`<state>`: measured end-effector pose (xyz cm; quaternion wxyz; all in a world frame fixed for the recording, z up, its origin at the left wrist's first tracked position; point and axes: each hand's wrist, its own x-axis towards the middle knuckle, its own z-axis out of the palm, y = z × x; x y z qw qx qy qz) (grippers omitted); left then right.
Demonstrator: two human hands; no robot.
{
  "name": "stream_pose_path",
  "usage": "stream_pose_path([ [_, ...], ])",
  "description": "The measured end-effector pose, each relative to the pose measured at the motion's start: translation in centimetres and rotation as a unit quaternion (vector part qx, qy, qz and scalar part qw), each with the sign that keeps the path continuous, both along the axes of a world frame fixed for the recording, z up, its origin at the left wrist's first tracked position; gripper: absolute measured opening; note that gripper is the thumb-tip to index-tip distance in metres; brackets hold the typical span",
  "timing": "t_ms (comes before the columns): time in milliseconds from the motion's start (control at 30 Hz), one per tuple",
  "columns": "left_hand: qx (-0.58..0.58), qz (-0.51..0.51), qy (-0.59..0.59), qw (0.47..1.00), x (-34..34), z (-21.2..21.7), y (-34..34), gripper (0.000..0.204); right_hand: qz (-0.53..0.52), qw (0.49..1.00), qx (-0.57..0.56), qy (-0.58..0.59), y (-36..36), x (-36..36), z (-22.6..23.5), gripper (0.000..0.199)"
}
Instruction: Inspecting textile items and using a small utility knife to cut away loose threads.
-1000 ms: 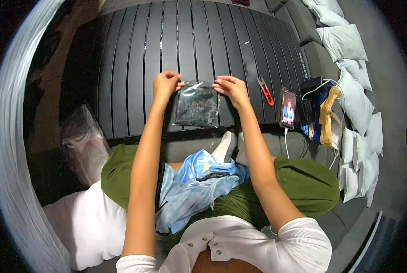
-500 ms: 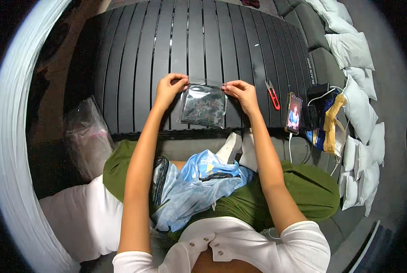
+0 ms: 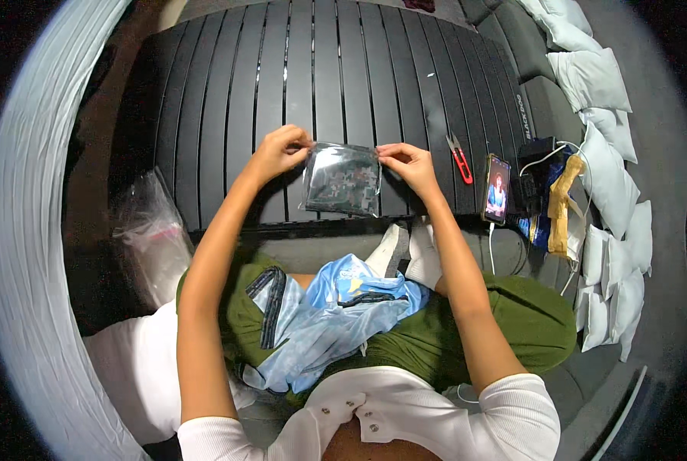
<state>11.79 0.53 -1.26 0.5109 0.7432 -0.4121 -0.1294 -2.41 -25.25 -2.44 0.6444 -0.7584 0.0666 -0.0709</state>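
A clear plastic bag (image 3: 342,180) with folded camouflage-patterned fabric inside lies on the dark slatted table (image 3: 297,84), close to its near edge. My left hand (image 3: 283,149) pinches the bag's upper left corner between thumb and fingers. At the upper right corner, my right hand (image 3: 409,164) grips the plastic the same way. The bag's top edge is stretched between both hands. Across my lap rests a light blue cloth (image 3: 336,307) with dark trim, crumpled and partly folded.
Red-handled thread snips (image 3: 460,160) lie on the table to the right. Beside them a phone (image 3: 497,190) leans, lit and plugged into a white cable. A stack of clear plastic bags (image 3: 155,242) is at the left. Several pale cushions (image 3: 593,81) line the right side.
The plastic flap along the bag's top no longer stands up; the top edge now looks folded over. My left elbow has swung outward to the left. Both hands still hold the corners.
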Motion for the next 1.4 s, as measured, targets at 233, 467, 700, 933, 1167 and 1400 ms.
stream_pose_path([
  [233, 0.021, -0.072, -0.163, 0.984, 0.1, -0.1, 0.8, 0.009, 0.027, 0.991, -0.128, -0.019, 0.3, -0.6, 1.1, 0.008],
  [467, 0.108, -0.075, -0.209, 0.969, -0.1, -0.2, 1.4, 0.010, 0.041, 0.975, -0.213, -0.047, 0.3, -0.9, 1.5, 0.012],
  [700, 0.135, -0.109, -0.327, 0.929, 0.2, -0.5, 1.5, 0.013, 0.063, 0.961, -0.266, -0.037, 0.4, -1.2, 1.7, 0.011],
  [933, 0.144, -0.103, -0.347, 0.921, -0.3, -0.8, 1.6, 0.019, 0.023, 0.936, -0.338, -0.095, 2.1, -2.5, 0.4, 0.022],
  [1167, 0.087, -0.022, -0.471, 0.877, -0.6, 0.2, 1.8, 0.011, -0.070, 0.873, -0.476, -0.075, 2.5, -5.2, 0.4, 0.039],
  [1400, 0.110, 0.146, -0.288, 0.940, -5.3, 1.7, -0.2, 0.036, -0.177, 0.908, -0.368, -0.089, 4.7, -3.4, 1.0, 0.037],
])
